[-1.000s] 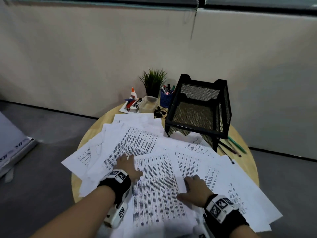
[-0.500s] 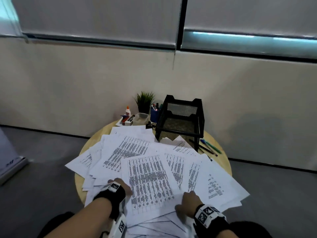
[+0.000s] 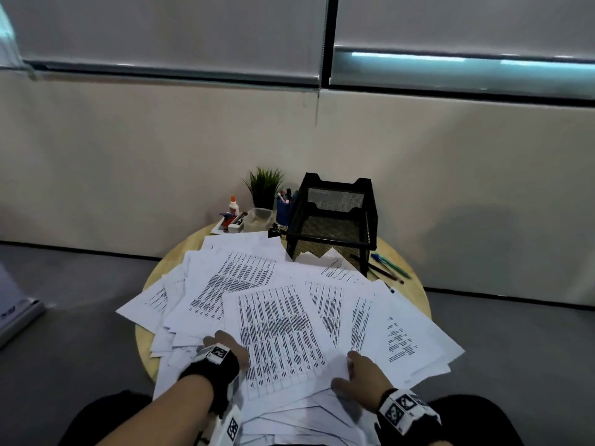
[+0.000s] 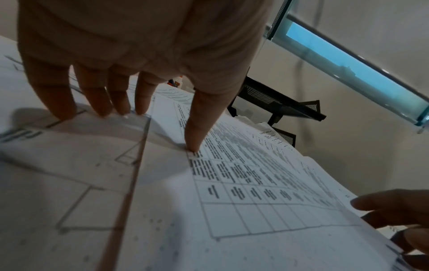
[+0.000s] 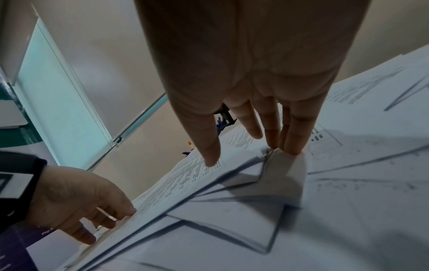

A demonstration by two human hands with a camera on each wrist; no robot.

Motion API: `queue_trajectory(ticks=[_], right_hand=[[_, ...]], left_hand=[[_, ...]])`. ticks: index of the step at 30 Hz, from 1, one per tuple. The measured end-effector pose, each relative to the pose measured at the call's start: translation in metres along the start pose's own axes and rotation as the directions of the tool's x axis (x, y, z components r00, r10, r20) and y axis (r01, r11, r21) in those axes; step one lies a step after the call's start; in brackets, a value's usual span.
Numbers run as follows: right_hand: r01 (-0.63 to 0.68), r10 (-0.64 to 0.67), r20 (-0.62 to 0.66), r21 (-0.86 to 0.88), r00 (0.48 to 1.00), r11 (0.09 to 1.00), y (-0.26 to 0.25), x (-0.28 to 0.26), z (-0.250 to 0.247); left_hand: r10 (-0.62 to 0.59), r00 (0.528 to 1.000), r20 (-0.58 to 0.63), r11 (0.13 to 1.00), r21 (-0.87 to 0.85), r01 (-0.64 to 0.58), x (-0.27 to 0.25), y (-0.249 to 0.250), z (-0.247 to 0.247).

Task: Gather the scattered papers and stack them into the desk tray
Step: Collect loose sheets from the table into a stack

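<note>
Many white printed papers [image 3: 280, 320] lie fanned out over a round wooden table [image 3: 415, 294]. The black mesh desk tray [image 3: 331, 220] stands at the back right, with one sheet's corner under it. My left hand [image 3: 225, 344] presses flat on the sheets at the near left; its fingers [image 4: 104, 110] are straight and its thumb rests on the top table-printed sheet [image 4: 255, 183]. My right hand [image 3: 360, 371] lies at that sheet's near right corner, thumb on it, straight fingertips [image 5: 292, 146] on a lower sheet's bent corner.
Behind the papers stand a small plant [image 3: 264, 188], a blue pen cup [image 3: 283, 209], a glue bottle [image 3: 233, 206] and a clear box [image 3: 257, 218]. Pens [image 3: 389, 267] lie right of the tray. Grey floor surrounds the table.
Both hands have slid back toward the near edge of the table, and the top printed sheet has come nearer with them. The head view has tilted up.
</note>
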State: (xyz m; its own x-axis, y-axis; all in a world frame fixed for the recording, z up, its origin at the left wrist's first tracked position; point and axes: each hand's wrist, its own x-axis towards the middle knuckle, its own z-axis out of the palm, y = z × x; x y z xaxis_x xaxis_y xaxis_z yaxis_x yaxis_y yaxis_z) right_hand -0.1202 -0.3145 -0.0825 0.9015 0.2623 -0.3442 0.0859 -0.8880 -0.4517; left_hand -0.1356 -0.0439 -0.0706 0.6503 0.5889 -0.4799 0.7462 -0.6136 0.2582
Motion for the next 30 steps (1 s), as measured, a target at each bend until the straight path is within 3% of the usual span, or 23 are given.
queue_trajectory(ticks=[2, 9, 12, 16, 21, 27, 30], right_hand=[[0.0, 0.0, -0.005, 0.013, 1.0, 1.0, 0.003, 0.002, 0.0], [-0.03, 0.037, -0.067, 0.105, 0.997, 0.994, 0.001, 0.012, 0.001], [-0.08, 0.111, -0.115, 0.246, 0.987, 0.966, -0.001, 0.011, 0.002], [-0.072, 0.104, -0.085, 0.32, 0.991, 0.945, -0.005, 0.01, -0.001], [-0.113, 0.152, -0.041, 0.493, 0.987, 0.863, -0.008, 0.014, -0.001], [-0.103, 0.118, -0.005, 0.454, 0.993, 0.885, -0.012, 0.016, 0.0], [-0.068, 0.104, -0.07, 0.396, 0.992, 0.916, -0.008, 0.014, -0.003]], left_hand=[[-0.011, 1.0, -0.018, 0.999, 0.042, 0.012, 0.006, -0.003, 0.0], [-0.06, 0.997, 0.052, 0.988, -0.141, 0.067, 0.023, -0.013, -0.003], [0.009, 0.997, 0.072, 0.968, -0.252, 0.009, 0.033, -0.016, -0.009], [0.087, 0.996, 0.032, 0.951, -0.302, -0.073, 0.037, -0.014, -0.007], [0.072, 0.997, -0.042, 0.919, -0.385, -0.082, 0.026, -0.009, -0.002], [0.064, 0.998, -0.017, 0.909, -0.411, -0.066, 0.025, -0.014, 0.003], [0.066, 0.997, -0.044, 0.873, -0.481, -0.079, 0.026, -0.016, 0.004]])
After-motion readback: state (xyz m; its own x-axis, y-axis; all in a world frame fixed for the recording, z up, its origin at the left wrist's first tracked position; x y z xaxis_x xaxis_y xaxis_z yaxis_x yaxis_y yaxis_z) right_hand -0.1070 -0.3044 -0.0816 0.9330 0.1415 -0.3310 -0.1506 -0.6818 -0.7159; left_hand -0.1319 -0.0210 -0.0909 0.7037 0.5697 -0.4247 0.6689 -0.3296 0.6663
